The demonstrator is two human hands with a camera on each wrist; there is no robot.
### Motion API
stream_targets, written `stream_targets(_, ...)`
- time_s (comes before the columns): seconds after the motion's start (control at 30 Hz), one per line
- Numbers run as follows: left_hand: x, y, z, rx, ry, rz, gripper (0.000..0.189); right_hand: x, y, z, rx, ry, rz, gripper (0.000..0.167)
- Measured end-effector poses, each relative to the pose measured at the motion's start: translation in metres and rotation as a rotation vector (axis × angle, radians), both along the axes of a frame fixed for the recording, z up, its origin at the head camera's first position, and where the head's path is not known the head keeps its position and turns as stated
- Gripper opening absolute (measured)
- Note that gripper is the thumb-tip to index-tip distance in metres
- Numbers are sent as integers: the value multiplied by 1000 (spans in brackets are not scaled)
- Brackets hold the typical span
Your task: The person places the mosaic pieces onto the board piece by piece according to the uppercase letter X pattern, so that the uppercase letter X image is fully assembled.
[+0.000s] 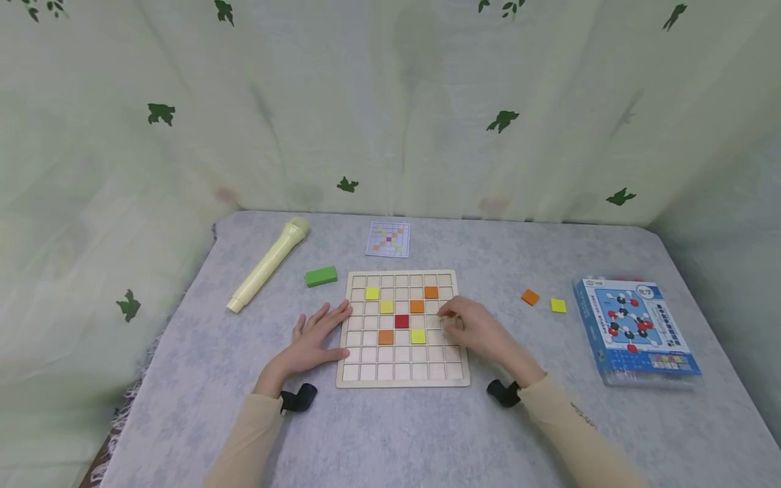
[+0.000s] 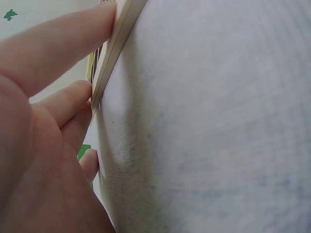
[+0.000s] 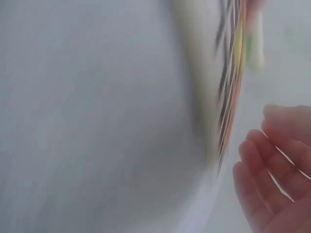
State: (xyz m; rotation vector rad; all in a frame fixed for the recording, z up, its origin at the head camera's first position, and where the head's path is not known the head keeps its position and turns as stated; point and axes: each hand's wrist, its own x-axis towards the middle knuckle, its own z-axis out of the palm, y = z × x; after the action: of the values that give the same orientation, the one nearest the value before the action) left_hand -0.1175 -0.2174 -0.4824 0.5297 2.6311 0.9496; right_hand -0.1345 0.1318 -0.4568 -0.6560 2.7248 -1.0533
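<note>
A wooden grid board (image 1: 343, 366) lies flat, with coloured square tiles in some of its cells. A red tile (image 1: 401, 322) sits near the middle, among yellow tiles (image 1: 387, 308) and orange tiles (image 1: 417, 307) along two diagonals. My left hand (image 1: 311, 344) rests at the board's left edge; its spread fingertips touch the wooden rim in the left wrist view. Over the board's right edge hovers my right hand (image 1: 482, 331), fingers loosely bent. In the right wrist view its fingers (image 3: 257, 182) are apart from the board, with no tile visible among them.
A printed pattern card (image 1: 388, 239) lies behind the board. To the left are a green block (image 1: 321, 276) and a cream microphone-shaped stick (image 1: 268, 264). On the right lie a loose orange tile (image 1: 530, 297), a loose yellow tile (image 1: 558, 306) and a blue boxed molecule set (image 1: 637, 332).
</note>
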Motion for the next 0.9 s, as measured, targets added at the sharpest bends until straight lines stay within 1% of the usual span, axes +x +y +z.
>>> stream_targets(0.07, 0, 0, 0, -1, 1, 1, 79, -4, 24, -1, -4, 13, -67, 22)
stream_targets(0.2, 0, -1, -1, -3, 5, 0, 79, -12, 73, -7, 38, 74, -182, 24)
stream_targets(0.3, 0, -1, -1, 4, 5, -2, 79, -18, 102, -8, 64, 95, -256, 25)
stream_targets(0.4, -1, -1, -2, 10, 5, -4, 79, -21, 118, -9, 92, 92, -290, 24)
stream_targets(0.47, -1, -1, -2, 8, 7, -4, 79, -23, 123, -9, 121, 92, -281, 22)
stream_targets(0.57, -1, -1, -3, 9, 10, -4, 79, -25, 121, -10, 152, 78, -261, 18)
stream_targets(0.67, -1, -1, -3, 10, 11, -3, 79, -27, 109, -10, 160, 93, -235, 15)
stream_targets(0.77, -1, 0, -3, 8, 12, -3, 79, -27, 86, -9, 129, 126, -198, 15)
stream_targets(0.83, -1, 0, -2, 6, 12, -3, 79, -23, 65, -7, 99, 146, -153, 15)
stream_targets(0.9, 0, 0, -2, 5, 13, -4, 79, -18, 42, -5, 70, 152, -92, 15)
